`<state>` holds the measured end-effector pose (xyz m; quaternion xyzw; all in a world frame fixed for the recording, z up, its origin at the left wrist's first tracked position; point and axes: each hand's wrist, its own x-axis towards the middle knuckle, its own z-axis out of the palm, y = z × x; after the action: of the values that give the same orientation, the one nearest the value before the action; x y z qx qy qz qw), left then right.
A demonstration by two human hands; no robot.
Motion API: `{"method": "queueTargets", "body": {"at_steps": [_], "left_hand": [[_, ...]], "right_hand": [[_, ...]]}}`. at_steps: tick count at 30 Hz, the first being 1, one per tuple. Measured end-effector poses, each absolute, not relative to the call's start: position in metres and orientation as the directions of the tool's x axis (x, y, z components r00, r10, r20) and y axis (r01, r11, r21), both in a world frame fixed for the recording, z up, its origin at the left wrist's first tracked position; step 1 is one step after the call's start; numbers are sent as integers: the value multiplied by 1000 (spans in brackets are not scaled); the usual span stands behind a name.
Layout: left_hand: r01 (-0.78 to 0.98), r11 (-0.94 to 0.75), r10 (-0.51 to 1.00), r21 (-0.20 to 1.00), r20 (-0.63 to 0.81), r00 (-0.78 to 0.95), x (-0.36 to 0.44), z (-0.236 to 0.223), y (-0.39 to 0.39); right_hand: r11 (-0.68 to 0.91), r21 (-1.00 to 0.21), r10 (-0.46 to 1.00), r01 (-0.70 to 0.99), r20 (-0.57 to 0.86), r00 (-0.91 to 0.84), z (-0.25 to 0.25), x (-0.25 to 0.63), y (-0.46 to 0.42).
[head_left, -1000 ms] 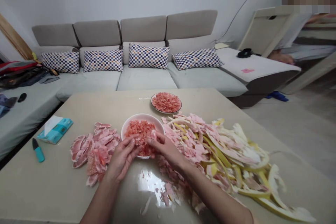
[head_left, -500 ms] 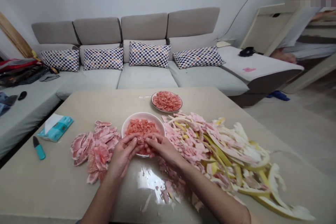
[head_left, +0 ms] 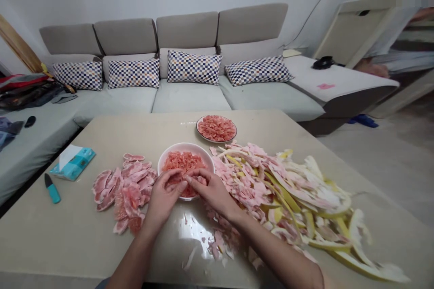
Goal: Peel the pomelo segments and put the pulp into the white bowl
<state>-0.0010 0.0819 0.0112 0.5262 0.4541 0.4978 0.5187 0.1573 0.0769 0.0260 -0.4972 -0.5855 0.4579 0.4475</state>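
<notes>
My left hand (head_left: 167, 192) and my right hand (head_left: 212, 190) meet over the near rim of a white bowl (head_left: 162, 153). Thumbs and forefingers of both are pinched together on a small piece of pomelo, mostly hidden by the fingers. Inside the bowl lies peeled pink pomelo flesh (head_left: 183, 161). Left of it, next to my left wrist, unpeeled pomelo segments (head_left: 130, 185) are heaped on the table. To the right, beside my right forearm, spreads a big pile of pink membrane scraps (head_left: 249, 189) and yellow-white rind (head_left: 334, 244).
A dark-rimmed plate (head_left: 217, 129) of pomelo flesh stands behind the bowl. On the table's left lie a tissue pack (head_left: 78, 162) and a knife with a teal handle (head_left: 52, 193). Wet scraps (head_left: 217, 244) dot the near table. Beyond are a sofa (head_left: 190, 95) and, far right, another person (head_left: 395, 49).
My fingers have shifted slightly, the two thumbs coming together over the bowl's near side. The view has tilted a little; the bowl and piles look otherwise the same.
</notes>
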Motion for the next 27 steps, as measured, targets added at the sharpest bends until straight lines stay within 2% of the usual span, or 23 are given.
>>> {"method": "queueTargets", "body": {"at_steps": [6,14,17,22,24,27], "left_hand": [[-119,57,991,991,-41,130,-3,9,87],[-349,198,976,916,-152,156,-4,9,83],[-353,207,976,913,-167,141,-4,9,83],[-187,114,987,976,-90,135,-3,10,83],[-185,125,983,975,-96,160,-3,10,82],[-240,160,976,957,-116,186,-4,11,80]], "right_hand": [[50,-993,991,105,36,-131,22,158,78],[-194,-966,961,-171,-153,-229,19,157,81],[-184,-974,964,-131,-153,-217,19,158,81],[-14,-998,988,65,-24,-155,17,161,82],[7,-998,989,68,-3,-148,15,162,83],[-54,-998,982,32,-59,-178,12,163,84]]}}
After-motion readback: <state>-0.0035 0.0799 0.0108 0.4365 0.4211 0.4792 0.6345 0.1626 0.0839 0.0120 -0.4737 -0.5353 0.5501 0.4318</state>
